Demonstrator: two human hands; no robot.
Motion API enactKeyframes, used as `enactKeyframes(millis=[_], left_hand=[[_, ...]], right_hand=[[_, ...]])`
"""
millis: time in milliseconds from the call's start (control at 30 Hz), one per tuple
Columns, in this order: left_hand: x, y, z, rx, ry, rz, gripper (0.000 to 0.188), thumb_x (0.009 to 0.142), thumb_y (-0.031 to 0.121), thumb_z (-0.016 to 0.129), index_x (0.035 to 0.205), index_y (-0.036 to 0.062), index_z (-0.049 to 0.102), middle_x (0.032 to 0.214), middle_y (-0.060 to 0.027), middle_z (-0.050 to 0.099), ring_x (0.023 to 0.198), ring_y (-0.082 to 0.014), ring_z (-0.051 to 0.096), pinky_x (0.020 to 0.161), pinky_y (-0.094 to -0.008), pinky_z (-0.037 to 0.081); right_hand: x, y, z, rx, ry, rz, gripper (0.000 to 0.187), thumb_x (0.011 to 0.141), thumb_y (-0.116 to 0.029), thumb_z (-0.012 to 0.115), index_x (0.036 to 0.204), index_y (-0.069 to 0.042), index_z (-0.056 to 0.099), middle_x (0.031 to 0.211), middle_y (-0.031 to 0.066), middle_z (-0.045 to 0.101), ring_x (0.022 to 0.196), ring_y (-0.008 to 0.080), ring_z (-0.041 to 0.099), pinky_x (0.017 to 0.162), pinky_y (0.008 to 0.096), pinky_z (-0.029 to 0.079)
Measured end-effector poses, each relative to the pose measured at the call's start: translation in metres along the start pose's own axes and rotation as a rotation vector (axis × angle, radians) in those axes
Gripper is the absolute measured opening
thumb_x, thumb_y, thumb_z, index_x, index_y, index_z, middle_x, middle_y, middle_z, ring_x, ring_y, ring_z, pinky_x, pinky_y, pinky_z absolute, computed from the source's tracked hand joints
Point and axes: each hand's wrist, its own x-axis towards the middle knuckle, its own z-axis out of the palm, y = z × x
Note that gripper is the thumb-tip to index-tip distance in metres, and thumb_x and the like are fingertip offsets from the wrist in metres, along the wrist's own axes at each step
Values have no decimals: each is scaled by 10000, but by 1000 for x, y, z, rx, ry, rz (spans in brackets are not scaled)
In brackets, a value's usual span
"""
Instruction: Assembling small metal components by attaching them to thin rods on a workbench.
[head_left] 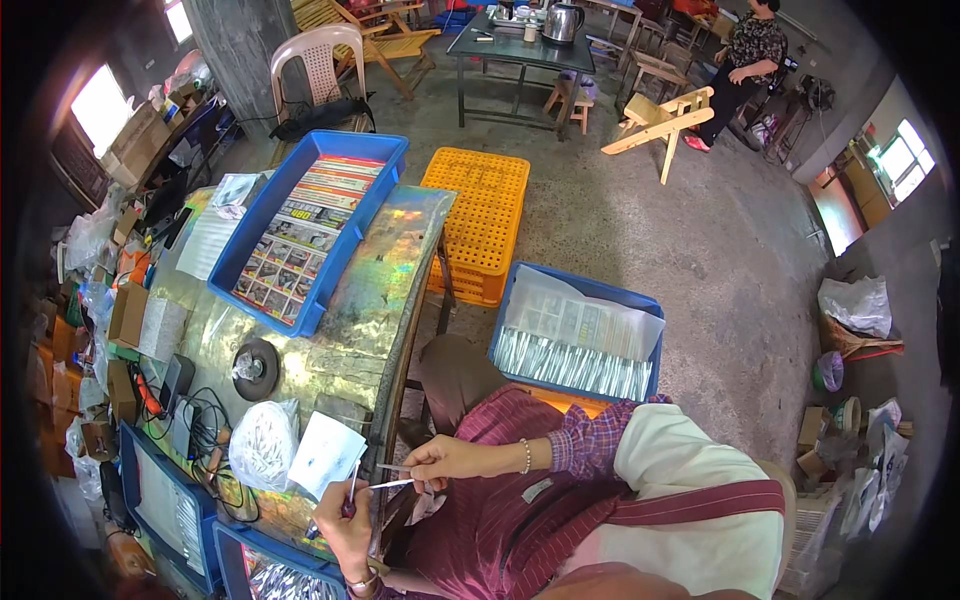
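My left hand (pixel 345 530), a metal band at its wrist, is closed around a slim tool with a dark reddish handle (pixel 349 508); its pale shaft points up. My right hand (pixel 448 460), wearing a beaded bracelet, pinches slim silvery metal strips (pixel 392 484) whose ends point toward the left hand. Whether they are one forked piece or two separate ones I cannot tell. Both hands are close together above my lap at the table edge. Beside them lie a white paper sheet (pixel 328 455) and a clear plastic bag of thin white pieces (pixel 265 445).
A blue tray (pixel 362 225) with printed cards sits on the worn table (pixel 350 370), near a dark round disc (pixel 256 370). Cables lie at the left. A blue crate (pixel 655 360) of silvery strips stands right, yellow crates (pixel 475 200) beyond. A person (pixel 755 50) stands far back.
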Motion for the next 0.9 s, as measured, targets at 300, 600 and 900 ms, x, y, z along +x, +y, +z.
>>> enactKeyframes(millis=[300,600,900], left_hand=[[-3,0,10,-82,-9,-63,51,692,-21,630,733,-1,605,582,-24,519,491,-69,387,459,-234,299],[-5,-5,15,-87,36,-68,50,693,-20,628,732,-1,606,587,-27,515,504,-69,395,465,-233,304],[-8,-6,29,-552,50,-334,147,749,-18,604,896,-8,592,614,45,506,538,-17,423,466,-154,299]], right_hand=[[-1,3,1,29,12,-13,186,881,-210,532,945,-57,618,756,-24,611,573,27,497,523,174,409],[-2,1,0,80,43,9,190,874,-217,558,934,-55,636,757,-29,613,569,17,487,514,160,391],[-1,3,1,89,85,11,210,851,-219,598,979,-58,644,744,-38,608,575,9,456,521,158,366]])
